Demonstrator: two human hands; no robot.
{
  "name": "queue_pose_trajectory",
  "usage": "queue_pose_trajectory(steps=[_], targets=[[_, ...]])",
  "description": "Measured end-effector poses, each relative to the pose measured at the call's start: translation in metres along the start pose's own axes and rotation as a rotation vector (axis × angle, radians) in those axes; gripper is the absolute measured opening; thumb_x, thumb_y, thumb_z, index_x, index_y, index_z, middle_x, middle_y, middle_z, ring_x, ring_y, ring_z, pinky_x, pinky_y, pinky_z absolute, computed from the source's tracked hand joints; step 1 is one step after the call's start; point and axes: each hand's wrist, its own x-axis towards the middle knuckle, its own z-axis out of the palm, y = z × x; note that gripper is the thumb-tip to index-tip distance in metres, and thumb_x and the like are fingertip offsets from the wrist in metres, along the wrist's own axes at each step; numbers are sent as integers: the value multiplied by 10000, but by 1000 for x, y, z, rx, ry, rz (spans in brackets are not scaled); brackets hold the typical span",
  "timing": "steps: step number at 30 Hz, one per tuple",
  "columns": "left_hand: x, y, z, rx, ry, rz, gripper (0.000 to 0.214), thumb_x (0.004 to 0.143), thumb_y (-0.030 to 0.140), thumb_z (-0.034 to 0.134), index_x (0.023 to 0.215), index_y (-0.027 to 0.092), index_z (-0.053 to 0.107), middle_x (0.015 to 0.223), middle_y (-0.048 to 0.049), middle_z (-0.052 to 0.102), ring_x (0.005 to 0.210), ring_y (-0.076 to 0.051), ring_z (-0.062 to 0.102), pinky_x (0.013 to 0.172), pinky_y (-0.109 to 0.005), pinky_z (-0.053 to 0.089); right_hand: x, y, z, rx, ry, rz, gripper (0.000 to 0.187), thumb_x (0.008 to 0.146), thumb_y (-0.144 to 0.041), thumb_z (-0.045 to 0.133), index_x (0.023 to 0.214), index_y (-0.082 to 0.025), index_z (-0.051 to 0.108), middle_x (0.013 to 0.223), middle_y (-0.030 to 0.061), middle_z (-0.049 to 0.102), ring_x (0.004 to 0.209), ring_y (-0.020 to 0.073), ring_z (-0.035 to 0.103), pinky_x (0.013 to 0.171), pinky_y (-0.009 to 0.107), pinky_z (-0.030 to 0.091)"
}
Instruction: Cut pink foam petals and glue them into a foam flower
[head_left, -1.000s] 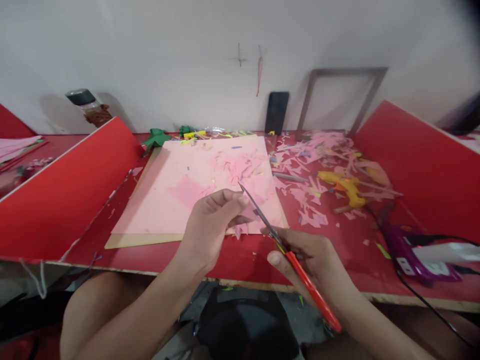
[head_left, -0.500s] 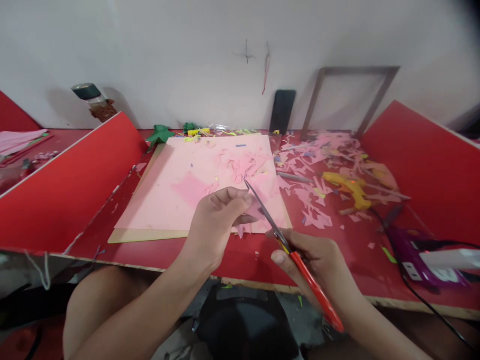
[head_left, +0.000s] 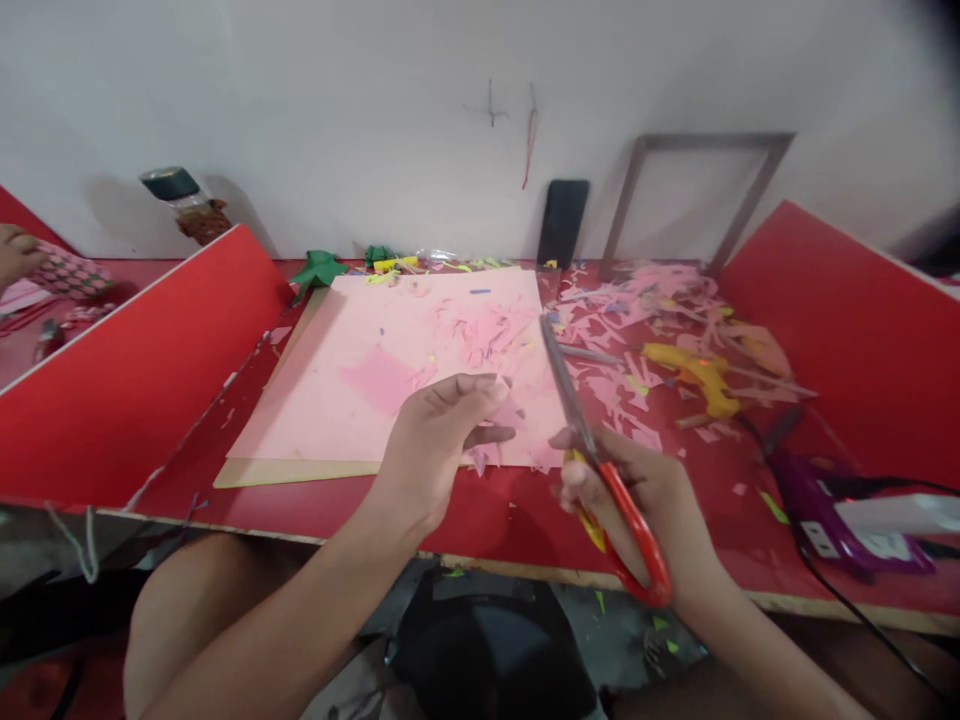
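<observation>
My left hand point(head_left: 439, 435) pinches a small piece of pink paper point(head_left: 508, 408) between thumb and fingers, above the front right part of a large pale pink sheet point(head_left: 300, 410). In my right hand point(head_left: 645, 480) is a pair of scissors point(head_left: 634, 525) with red and yellow handles. Its blades point up and away from me, apart from the piece of paper; they are blurred, and I cannot tell how far they are spread. Pink paper scraps point(head_left: 487, 325) and a darker pink square point(head_left: 379, 378) lie on the sheet.
More scraps point(head_left: 615, 395) cover the red table point(head_left: 480, 510) at right, around a yellow glue gun point(head_left: 697, 378). A phone point(head_left: 562, 222) and a frame point(head_left: 637, 200) lean on the wall. Red dividers point(head_left: 150, 370) flank the space. At far left, another person's hand point(head_left: 16, 255) holds something patterned.
The scissors have moved right, away from the paper, and turned more upright. My left hand stays nearly still with its piece. Another person's hand has appeared at far left.
</observation>
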Motion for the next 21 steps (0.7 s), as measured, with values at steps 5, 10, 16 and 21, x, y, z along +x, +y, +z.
queue_pose_trajectory(steps=[5,10,16,21], targets=[[-2,-15,6,113,-142,-39,182,771,324,813,757,170,719,871,-8,663,731,-105,612,709,-235,537,17,-6,-3,260,114,-4,309,758,-389,826,939,-215,646,696,-15,668,598,134,638,542,226,530],[-5,-22,12,324,-196,136,128,796,264,782,725,180,716,850,-6,665,767,-110,615,699,-222,488,19,-11,-6,495,85,48,391,751,-323,840,1016,-242,565,704,-47,669,536,129,634,519,256,560],[-7,-23,12,387,-178,178,104,793,273,776,738,189,749,902,-38,686,844,-157,650,743,-266,512,15,-11,-5,446,76,30,323,792,-314,784,999,-246,546,743,-36,687,615,133,665,572,262,572],[-8,-24,13,405,-153,163,128,791,303,788,736,195,750,919,-42,686,840,-158,642,712,-263,495,14,-13,-4,380,97,53,306,805,-325,754,1014,-251,543,757,-23,671,649,151,672,601,293,575]])
